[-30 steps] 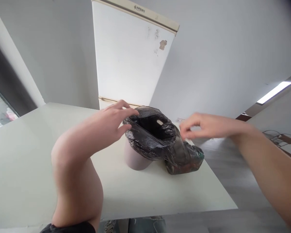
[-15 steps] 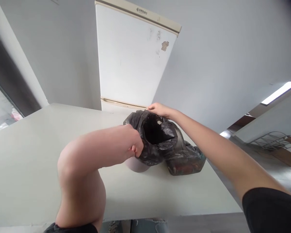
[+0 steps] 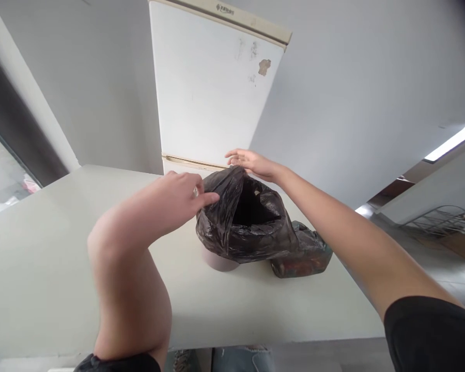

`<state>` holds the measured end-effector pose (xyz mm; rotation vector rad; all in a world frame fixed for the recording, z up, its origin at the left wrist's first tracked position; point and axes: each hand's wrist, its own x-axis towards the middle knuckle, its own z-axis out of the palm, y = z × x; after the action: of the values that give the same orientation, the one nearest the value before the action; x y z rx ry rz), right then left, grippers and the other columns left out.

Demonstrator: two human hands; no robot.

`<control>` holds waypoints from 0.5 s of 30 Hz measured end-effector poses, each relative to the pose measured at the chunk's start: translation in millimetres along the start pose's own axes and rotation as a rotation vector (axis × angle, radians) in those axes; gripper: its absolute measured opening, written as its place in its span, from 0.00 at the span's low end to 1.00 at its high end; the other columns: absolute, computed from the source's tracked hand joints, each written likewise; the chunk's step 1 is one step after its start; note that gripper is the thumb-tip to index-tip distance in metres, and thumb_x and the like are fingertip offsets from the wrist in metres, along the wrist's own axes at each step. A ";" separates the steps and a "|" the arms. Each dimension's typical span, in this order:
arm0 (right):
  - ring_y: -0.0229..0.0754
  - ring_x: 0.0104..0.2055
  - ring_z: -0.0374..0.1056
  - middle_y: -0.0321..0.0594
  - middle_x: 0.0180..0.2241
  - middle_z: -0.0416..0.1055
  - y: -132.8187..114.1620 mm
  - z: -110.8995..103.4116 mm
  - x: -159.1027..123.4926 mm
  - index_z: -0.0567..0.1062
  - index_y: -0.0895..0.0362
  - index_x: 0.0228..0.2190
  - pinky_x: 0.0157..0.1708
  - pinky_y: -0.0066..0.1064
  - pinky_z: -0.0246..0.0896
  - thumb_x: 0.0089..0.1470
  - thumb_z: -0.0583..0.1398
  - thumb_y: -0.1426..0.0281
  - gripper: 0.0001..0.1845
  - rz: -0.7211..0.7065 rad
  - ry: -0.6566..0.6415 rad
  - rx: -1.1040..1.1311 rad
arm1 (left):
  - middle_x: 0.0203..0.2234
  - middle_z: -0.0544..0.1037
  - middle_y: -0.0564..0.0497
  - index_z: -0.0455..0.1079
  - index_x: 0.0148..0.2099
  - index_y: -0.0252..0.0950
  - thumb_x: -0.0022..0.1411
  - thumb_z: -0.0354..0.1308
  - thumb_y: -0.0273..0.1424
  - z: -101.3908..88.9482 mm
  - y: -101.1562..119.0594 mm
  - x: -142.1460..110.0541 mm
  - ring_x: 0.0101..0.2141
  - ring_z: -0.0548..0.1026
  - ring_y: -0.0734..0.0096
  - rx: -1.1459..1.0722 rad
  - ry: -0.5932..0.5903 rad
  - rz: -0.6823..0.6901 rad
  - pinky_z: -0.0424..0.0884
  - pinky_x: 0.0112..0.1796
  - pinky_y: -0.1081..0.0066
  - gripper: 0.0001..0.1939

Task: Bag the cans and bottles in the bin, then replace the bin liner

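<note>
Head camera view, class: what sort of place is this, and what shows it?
Perhaps a kitchen or similar indoor room: a fridge stands behind a pale table, where a black bag is draped over a bin.

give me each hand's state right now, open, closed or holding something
Left hand: fingers curled, thumb over the black bag; whether it grips cannot be told.
Right hand: open, fingers loosely spread at the bag's far edge.

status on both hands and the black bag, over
Left hand touching crinkled black plastic bag; right hand open at its far edge. Bag draped over pale round bin, mouth open. Dark bulging bundle close at right.
</note>
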<state>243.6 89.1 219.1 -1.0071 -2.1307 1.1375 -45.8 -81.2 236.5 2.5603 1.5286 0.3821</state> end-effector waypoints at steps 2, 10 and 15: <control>0.49 0.57 0.69 0.47 0.60 0.71 -12.9 -6.5 -10.2 0.73 0.49 0.60 0.50 0.36 0.70 0.60 0.65 0.47 0.33 -0.104 -0.015 -0.054 | 0.22 0.71 0.48 0.70 0.30 0.38 0.72 0.50 0.47 -0.2 1.3 5.7 0.26 0.70 0.64 0.002 -0.090 -0.057 0.62 0.32 0.65 0.23; 0.49 0.52 0.70 0.45 0.50 0.78 -28.8 -2.2 -15.0 0.83 0.54 0.48 0.53 0.38 0.64 0.56 0.68 0.50 0.25 -0.111 -0.165 -0.328 | 0.26 0.72 0.47 0.63 0.26 0.38 0.63 0.54 0.35 1.6 -16.4 28.5 0.24 0.67 0.65 -0.101 -0.248 -0.214 0.60 0.30 0.63 0.14; 0.41 0.34 0.70 0.38 0.30 0.77 -21.7 20.2 16.5 0.81 0.58 0.32 0.40 0.32 0.65 0.50 0.71 0.47 0.25 0.115 -0.051 -0.290 | 0.32 0.80 0.46 0.72 0.28 0.38 0.52 0.57 0.29 16.0 -17.2 51.4 0.32 0.75 0.59 -0.086 -0.455 -0.261 0.69 0.37 0.61 0.03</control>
<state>211.4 84.8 228.8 -1.2553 -2.3512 0.9304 -32.5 -27.5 224.5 2.1441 1.5898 -0.1527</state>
